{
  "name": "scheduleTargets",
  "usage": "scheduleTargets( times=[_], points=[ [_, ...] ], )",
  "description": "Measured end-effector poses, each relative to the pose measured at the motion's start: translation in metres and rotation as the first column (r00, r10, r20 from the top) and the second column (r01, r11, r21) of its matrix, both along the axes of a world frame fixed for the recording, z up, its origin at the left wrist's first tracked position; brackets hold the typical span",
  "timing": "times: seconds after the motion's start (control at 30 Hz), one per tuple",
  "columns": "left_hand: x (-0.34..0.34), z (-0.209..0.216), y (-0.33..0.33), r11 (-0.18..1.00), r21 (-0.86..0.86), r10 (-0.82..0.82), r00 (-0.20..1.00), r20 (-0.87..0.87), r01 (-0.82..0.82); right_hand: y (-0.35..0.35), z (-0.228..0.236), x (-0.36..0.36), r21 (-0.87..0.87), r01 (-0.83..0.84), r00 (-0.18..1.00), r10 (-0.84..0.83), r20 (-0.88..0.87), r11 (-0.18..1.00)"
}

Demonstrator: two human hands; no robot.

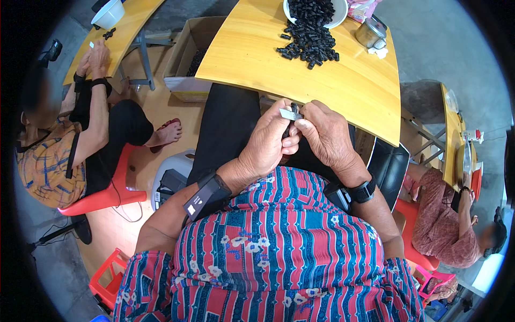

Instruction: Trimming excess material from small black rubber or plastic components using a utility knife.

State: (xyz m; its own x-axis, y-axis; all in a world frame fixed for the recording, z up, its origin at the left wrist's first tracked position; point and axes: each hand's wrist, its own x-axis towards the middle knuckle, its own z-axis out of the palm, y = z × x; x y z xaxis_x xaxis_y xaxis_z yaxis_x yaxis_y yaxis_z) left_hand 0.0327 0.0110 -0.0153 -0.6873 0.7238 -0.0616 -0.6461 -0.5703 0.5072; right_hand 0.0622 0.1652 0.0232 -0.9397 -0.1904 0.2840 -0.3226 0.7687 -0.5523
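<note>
Head view shows the left hand closed around a small black piece above the lap, beside the near edge of the yellow table. The right hand pinches a flat metal blade over it, while more black pieces spill from a white bowl.

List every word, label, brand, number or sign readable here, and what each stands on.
Nothing is legible enough to quote.
Left-side black wrist device: pale marks, too small to read.
Pink packet beside the white bowl: any print is too small to read.
Small red-and-white item on the right-hand table: too blurred to read.
</note>
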Motion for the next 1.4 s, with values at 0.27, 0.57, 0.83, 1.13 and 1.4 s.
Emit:
scheduleTargets(
  times=[0.27,0.57,0.83,1.13,1.4],
  points=[
    [0.0013,-0.0004,0.0037,0.997,-0.072,-0.022,0.999,-0.035,0.019,0.0023,-0.0009,-0.0008,0.006,0.040,0.996,-0.041,0.076,0.999],
    [0.0012,-0.0045,0.0034,0.999,-0.049,-0.014,1.000,-0.004,0.014,0.0032,-0.0005,-0.0007,-0.002,0.001,0.999,-0.001,0.035,1.000],
    [0.0026,-0.0050,0.0023,0.997,-0.069,-0.022,1.000,-0.002,0.022,0.0018,0.0002,-0.0004,0.018,0.017,0.997,-0.019,0.068,1.000],
    [0.0021,-0.0062,0.0000,0.998,-0.056,-0.028,1.000,-0.001,0.028,0.0019,-0.0001,-0.0008,0.006,-0.027,0.998,0.026,0.055,1.000],
    [0.0010,-0.0007,0.0010,0.995,-0.100,-0.029,1.000,-0.004,0.029,0.0007,-0.0044,-0.0022,-0.022,0.024,0.997,-0.023,0.074,0.999]
  ],
)
